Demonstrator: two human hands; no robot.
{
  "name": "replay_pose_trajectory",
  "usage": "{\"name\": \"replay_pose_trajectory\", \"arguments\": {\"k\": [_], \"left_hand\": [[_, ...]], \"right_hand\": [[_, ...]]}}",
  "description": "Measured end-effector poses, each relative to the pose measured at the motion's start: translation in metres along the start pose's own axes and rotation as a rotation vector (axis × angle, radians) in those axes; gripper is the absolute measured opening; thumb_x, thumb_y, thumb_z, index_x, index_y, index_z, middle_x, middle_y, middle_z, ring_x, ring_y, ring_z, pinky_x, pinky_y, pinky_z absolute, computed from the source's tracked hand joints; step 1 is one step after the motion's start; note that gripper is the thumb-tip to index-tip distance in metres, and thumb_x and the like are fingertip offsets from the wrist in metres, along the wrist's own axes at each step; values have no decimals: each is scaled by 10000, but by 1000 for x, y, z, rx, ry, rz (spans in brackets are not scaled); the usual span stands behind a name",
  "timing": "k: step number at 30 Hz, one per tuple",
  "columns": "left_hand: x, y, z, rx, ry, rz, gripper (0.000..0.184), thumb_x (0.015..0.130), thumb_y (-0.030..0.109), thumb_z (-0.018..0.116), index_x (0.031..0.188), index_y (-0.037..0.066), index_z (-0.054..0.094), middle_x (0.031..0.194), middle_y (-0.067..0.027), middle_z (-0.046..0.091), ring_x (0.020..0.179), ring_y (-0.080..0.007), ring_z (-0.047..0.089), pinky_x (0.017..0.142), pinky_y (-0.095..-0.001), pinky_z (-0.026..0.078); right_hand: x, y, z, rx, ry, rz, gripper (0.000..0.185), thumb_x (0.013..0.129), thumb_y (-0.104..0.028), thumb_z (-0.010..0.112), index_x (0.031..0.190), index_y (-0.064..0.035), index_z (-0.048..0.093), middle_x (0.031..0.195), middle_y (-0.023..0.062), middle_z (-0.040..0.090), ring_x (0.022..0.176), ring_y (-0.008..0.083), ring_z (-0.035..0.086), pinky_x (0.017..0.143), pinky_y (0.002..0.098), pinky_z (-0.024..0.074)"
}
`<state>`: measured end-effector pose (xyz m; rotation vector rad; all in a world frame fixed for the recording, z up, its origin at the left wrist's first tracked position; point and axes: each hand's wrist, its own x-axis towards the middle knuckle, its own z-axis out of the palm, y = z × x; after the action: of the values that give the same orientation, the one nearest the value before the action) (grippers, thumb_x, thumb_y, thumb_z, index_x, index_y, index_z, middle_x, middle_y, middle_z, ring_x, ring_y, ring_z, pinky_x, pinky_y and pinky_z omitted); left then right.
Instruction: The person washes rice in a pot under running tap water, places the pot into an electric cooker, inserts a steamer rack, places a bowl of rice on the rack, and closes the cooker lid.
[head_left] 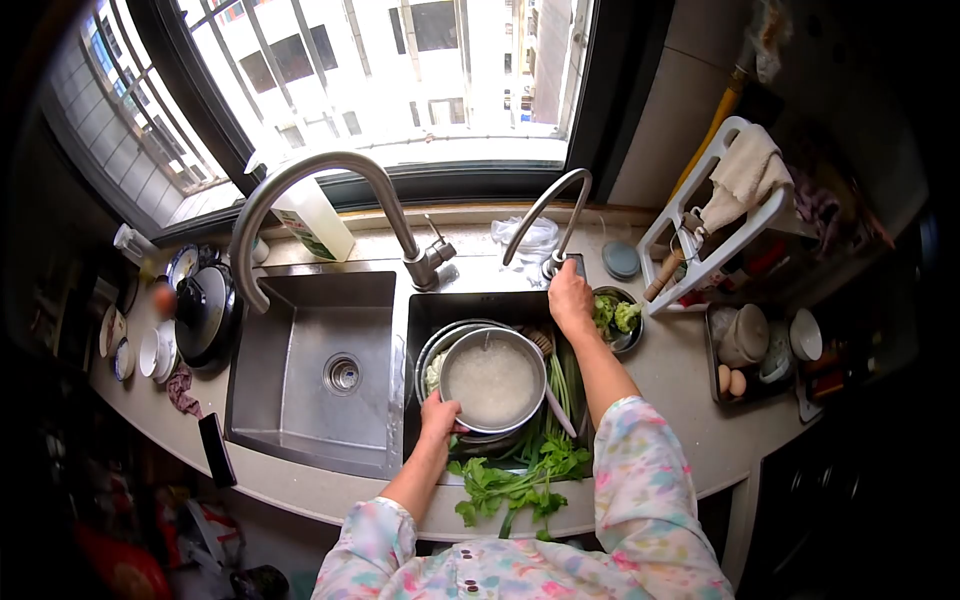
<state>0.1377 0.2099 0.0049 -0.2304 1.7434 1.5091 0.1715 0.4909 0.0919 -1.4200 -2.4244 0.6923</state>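
Note:
Over the right sink basin, my left hand (440,415) grips the near left rim of a round metal pot (492,382) that holds cloudy water, with something pale in it. My right hand (571,297) is closed at the base of the thin curved faucet (548,205), whose spout points toward the pot. Beneath the pot are a larger bowl and some pale green vegetable, partly hidden. Leafy greens (525,480) lie over the basin's front edge, their stalks running back into it. A small bowl of green florets (618,318) stands right of the basin.
A large faucet (385,190) arches over the left basin (310,370). Dishes and a black lid (203,315) stand at left, near a phone (216,450) at the counter edge. At right are a white rack (700,220) and a tray with eggs (731,381).

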Motion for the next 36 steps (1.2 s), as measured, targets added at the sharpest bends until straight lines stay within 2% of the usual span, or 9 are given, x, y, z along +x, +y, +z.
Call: {"name": "replay_pose_trajectory", "arguments": {"k": [2,5,6,8,12,18,21,26,36], "left_hand": [[-2,3,-2,-39,-14,-7,430,632,-47,455,1050,-8,551,788,-127,592,474,-218,576,337,-299,500],[-10,7,-4,-103,-19,4,405,635,-59,453,1027,-18,545,765,-120,584,468,-209,572,325,-290,489],[-17,13,-5,-96,-25,15,399,635,-58,454,1022,-20,543,764,-120,584,467,-207,571,324,-290,488],[-30,23,-9,-77,-28,40,386,637,-58,454,1012,-23,540,765,-118,583,464,-204,569,321,-288,484],[-58,38,-18,-71,-26,53,369,641,-58,453,1000,-24,532,771,-117,581,465,-197,567,319,-278,477],[-96,38,-51,-158,-30,-4,338,649,-59,458,982,-21,503,765,-111,560,465,-203,568,334,-281,489],[-114,41,-80,-192,-3,2,338,651,-55,463,986,-34,500,780,-119,562,480,-202,570,344,-282,495],[-143,46,-134,-212,25,45,355,649,-54,464,1002,-53,496,803,-125,564,518,-197,578,356,-270,494],[-186,40,-245,-393,113,76,334,665,-57,480,995,-30,518,749,-103,566,473,-184,562,334,-274,492]], "right_hand": [[-9,-4,-10,105,39,61,295,850,-171,441,1093,-4,444,918,275,604,845,416,591,743,479,460],[-37,16,3,359,364,-236,323,833,-140,493,1127,-11,460,929,228,602,848,382,590,750,452,457],[-63,4,-19,520,177,-145,330,806,-98,543,1123,-21,487,919,191,593,819,343,573,735,424,454],[-100,0,-23,421,323,-406,212,788,-39,542,997,-44,576,880,141,606,793,301,574,703,395,460],[-154,-18,-14,239,-62,-785,202,739,-26,537,909,-60,640,809,96,633,814,269,589,755,386,428],[-198,-58,18,-201,-342,-928,387,723,-76,548,1107,-119,563,1191,79,529,1074,288,489,832,440,403],[-221,-79,21,-261,-427,-1013,355,735,-102,546,1088,-124,574,1200,55,520,1085,279,472,831,443,400],[-254,-109,4,-460,-518,-1201,153,733,-143,542,822,-97,658,992,8,602,1017,233,505,850,439,382],[-317,-188,8,-353,-407,-1361,96,694,-136,550,731,-93,627,846,25,607,1005,231,513,976,482,331]]}}
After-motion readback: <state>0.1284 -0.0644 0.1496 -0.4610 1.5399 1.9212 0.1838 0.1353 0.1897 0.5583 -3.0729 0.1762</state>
